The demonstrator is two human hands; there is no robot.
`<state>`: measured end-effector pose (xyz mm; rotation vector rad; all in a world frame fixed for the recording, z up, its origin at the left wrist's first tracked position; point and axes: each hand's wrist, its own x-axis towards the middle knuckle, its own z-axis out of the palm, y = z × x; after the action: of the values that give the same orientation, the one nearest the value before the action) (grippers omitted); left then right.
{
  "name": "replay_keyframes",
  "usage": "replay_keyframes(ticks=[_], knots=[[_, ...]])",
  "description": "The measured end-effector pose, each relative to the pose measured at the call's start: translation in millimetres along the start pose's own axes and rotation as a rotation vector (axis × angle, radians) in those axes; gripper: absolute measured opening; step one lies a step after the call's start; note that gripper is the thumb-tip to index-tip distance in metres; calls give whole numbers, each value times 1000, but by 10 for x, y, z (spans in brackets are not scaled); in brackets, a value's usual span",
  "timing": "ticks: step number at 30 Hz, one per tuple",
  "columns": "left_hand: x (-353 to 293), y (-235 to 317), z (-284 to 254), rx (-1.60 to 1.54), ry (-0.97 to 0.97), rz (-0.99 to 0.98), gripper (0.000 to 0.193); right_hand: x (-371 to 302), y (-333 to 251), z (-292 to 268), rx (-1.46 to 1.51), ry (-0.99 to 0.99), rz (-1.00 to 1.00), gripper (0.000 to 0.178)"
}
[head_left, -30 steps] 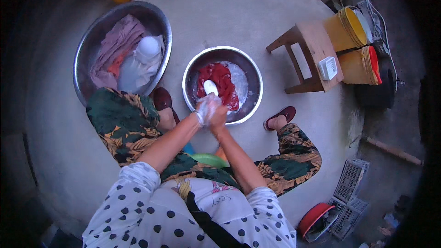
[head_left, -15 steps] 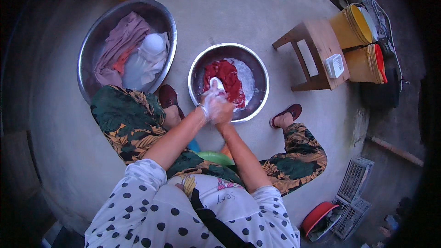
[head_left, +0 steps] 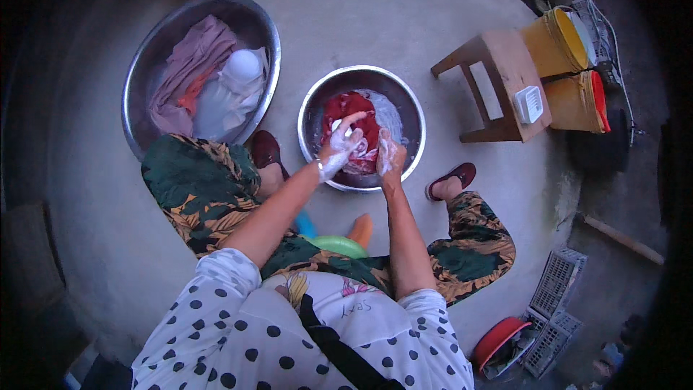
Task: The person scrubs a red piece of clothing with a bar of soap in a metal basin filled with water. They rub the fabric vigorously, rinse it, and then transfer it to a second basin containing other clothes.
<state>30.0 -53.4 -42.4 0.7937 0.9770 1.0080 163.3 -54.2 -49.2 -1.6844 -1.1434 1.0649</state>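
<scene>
A round metal basin (head_left: 419, 133) stands on the floor in front of me, with wet red cloth (head_left: 350, 105) and white suds (head_left: 388, 112) in it. My left hand (head_left: 339, 152), foamy, is over the near left part of the cloth. Its index finger stretches out, while a white bar of soap (head_left: 336, 126) shows at its fingers and seems held there. My right hand (head_left: 390, 155) is beside the cloth at the basin's near right, lathered and with curled fingers. What those fingers hold, if anything, is hidden. The hands are apart.
At the left, a large oval metal tub (head_left: 130, 94) holds mauve clothing (head_left: 189, 58) and white garments (head_left: 242, 72). A wooden stool (head_left: 505, 65) with a white soap dish (head_left: 529, 104) stands right, near yellow buckets (head_left: 552, 43). Under me is a green rounded thing (head_left: 338, 246).
My hands were together over the basin's near side and have come apart. The right one moved to the right, and the left one now has a finger stretched out.
</scene>
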Motion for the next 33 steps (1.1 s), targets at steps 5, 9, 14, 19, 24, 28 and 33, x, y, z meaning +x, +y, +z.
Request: replay_keyframes(ticks=[5, 9, 14, 19, 24, 28, 33], knots=[[59, 227, -237, 342, -454, 97, 38, 108, -3, -149, 212, -57, -56, 36], [94, 186, -361, 667, -550, 78, 31, 236, 259, -175, 173, -72, -118, 21], [96, 280, -497, 911, -396, 72, 27, 146, -98, -316, -67, -325, -349, 27], [89, 556, -425, 563, -292, 122, 16, 141, -116, -472, -563, -517, -383, 49], [113, 291, -448, 471, -180, 239, 21, 162, 97, -387, 70, -293, -119, 18], [49, 273, -246, 222, -71, 20, 13, 139, 282, -165, 536, -80, -66, 13], [92, -192, -261, -501, 132, -280, 21, -219, -323, 193, -58, -63, -802, 10]])
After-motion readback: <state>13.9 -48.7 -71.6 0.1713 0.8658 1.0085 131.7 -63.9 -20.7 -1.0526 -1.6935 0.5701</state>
